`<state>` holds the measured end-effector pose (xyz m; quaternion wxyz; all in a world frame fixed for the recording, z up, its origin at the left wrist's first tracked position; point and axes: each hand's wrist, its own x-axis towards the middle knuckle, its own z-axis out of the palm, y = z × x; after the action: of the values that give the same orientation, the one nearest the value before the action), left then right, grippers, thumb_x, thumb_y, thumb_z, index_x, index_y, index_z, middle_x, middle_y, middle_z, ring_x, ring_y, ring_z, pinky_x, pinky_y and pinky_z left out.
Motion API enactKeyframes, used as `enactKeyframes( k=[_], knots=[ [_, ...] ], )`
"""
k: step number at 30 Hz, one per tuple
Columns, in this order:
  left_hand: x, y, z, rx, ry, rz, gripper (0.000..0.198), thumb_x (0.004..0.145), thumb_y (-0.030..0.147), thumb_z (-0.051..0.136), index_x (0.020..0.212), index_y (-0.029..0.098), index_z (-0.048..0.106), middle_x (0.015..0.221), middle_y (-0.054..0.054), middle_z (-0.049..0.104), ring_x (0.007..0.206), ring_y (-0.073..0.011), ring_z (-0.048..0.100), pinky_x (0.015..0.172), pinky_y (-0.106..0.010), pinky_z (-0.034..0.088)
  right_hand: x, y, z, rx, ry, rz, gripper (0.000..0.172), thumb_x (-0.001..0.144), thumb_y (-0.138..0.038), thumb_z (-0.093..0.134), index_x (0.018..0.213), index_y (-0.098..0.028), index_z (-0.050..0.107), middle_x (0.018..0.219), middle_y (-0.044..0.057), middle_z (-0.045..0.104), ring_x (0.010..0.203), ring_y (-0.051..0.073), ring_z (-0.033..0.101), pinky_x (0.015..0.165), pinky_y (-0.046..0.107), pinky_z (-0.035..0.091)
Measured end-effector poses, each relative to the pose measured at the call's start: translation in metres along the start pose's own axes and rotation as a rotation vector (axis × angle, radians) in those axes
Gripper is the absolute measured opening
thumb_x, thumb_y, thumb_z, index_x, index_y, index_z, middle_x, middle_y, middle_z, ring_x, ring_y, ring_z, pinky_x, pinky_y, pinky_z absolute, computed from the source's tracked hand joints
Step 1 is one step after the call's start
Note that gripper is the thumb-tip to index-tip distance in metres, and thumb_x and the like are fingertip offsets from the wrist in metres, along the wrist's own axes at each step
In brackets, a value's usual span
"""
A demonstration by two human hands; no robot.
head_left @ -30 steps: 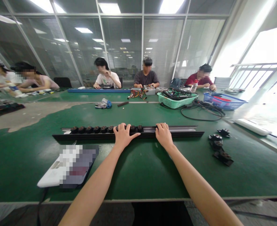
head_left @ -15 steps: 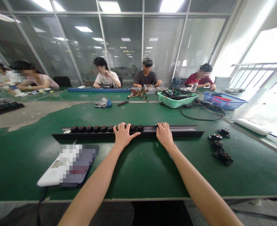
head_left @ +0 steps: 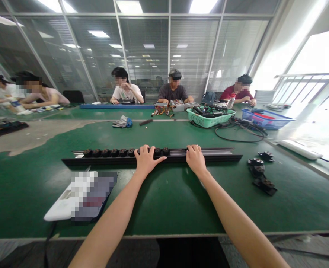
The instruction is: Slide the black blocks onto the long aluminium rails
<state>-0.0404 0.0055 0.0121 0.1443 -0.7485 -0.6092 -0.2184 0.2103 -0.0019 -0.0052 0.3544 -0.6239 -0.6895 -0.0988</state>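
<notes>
A long black rail with a silvery channel inside lies crosswise in front of me. Several round black socket-like modules sit in a row in its left half. My left hand rests over the row with its fingers spread and its thumb stretched right along the near wall, hiding some modules. To its right, my right hand is closed over the rail, fingers bent onto the far edge. What lies under its fingertips is hidden. Between my hands, modules show just beside the left thumb, then bare channel.
Loose black parts lie right of the rail. A white device with a dark screen lies at near left. Farther back are a glove, a green basket of cables and a blue basket. Several people sit across the table.
My hands and the rail hold the same place. Across the table, a person in dark grey has lifted their head slightly.
</notes>
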Motion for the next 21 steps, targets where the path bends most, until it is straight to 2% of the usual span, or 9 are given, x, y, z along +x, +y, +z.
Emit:
enactKeyframes(
  k=[16,21],
  knots=[
    [0.0001,-0.0005,0.0005,0.011,0.005,0.007,0.083,0.084,0.086,0.043,0.13,0.019,0.064,0.129,-0.019,0.055,0.12,-0.0365,0.047,0.108,-0.057,0.029,0.0007,-0.0002,-0.0055,0.001,-0.015,0.038,0.036,0.093,-0.013,0.042,0.118,-0.013,0.068,0.115,0.017,0.064,0.116,0.03,0.05,0.101,0.041,0.047],
    [-0.0001,-0.0001,-0.0006,-0.006,-0.007,-0.004,0.082,0.085,0.085,0.044,0.131,0.021,0.064,0.13,-0.019,0.055,0.122,-0.0367,0.047,0.108,-0.056,0.028,0.0009,-0.0007,-0.0062,-0.011,-0.011,0.033,0.036,0.093,-0.012,0.042,0.118,-0.012,0.069,0.115,0.017,0.064,0.114,0.03,0.051,0.103,0.041,0.045]
  ],
)
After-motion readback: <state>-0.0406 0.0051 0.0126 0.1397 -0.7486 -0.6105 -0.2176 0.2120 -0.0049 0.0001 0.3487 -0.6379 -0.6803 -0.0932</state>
